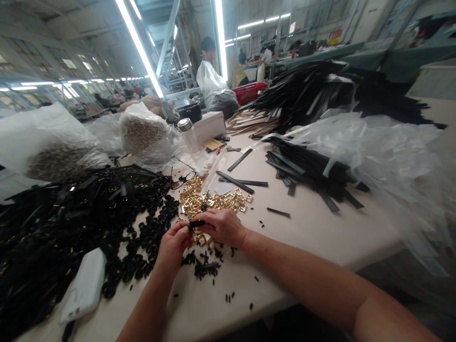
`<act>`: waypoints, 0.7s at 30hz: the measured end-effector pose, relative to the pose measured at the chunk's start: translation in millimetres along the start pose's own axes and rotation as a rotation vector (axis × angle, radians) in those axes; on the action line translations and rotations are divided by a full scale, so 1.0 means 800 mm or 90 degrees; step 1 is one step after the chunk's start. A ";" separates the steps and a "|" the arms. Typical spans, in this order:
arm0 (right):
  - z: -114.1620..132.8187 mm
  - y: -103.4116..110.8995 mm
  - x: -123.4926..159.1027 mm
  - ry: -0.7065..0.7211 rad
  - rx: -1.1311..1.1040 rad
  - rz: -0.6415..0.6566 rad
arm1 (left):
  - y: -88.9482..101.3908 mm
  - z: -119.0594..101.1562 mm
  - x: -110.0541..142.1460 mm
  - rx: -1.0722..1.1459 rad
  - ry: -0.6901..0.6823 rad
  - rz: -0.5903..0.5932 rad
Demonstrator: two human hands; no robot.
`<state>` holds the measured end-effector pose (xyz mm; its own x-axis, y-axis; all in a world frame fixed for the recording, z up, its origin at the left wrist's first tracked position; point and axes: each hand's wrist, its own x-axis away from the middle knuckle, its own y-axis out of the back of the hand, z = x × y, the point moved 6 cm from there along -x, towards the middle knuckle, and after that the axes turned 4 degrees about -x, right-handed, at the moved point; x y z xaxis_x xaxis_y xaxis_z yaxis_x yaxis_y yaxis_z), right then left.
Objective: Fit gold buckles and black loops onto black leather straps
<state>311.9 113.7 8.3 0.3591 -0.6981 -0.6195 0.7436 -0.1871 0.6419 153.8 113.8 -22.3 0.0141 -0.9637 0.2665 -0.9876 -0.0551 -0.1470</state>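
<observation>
My left hand (pixel 175 243) and my right hand (pixel 223 225) meet at the middle of the table, fingers closed on a short black strap (pixel 195 223). The strap runs between the two sets of fingertips; its ends are hidden by them. Just beyond the hands lies a heap of gold square buckles (pixel 231 200). Small black pieces (pixel 207 269) are scattered under and in front of the hands. Left of my left hand spreads a pile of black ring-like parts (pixel 146 247).
Black straps with gold buckles (pixel 53 228) heap at the left beside a white power bank (pixel 85 282). Loose black strips (pixel 237 183) lie beyond the buckles, near eyeglasses (pixel 183 179) and a glass bottle (pixel 188 135). Plastic sheeting (pixel 388 147) covers the right side.
</observation>
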 end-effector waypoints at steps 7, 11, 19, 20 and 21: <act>0.003 0.005 0.000 0.012 0.017 -0.028 | -0.006 0.017 -0.001 0.136 0.111 0.027; 0.002 0.007 0.000 0.008 0.004 -0.042 | -0.010 0.018 0.001 0.160 0.124 0.050; 0.011 0.016 -0.001 0.075 0.019 -0.054 | -0.016 0.009 0.007 0.186 0.095 0.102; 0.013 0.016 -0.001 0.085 0.021 -0.048 | -0.016 0.009 0.008 0.191 0.095 0.108; 0.014 0.016 -0.001 0.091 0.023 -0.046 | -0.017 0.008 0.009 0.198 0.094 0.112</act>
<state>315.0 103.7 22.2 0.3845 -0.5765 -0.7210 0.7503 -0.2599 0.6079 168.2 106.3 -24.7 -0.1960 -0.9189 0.3424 -0.8784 0.0093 -0.4778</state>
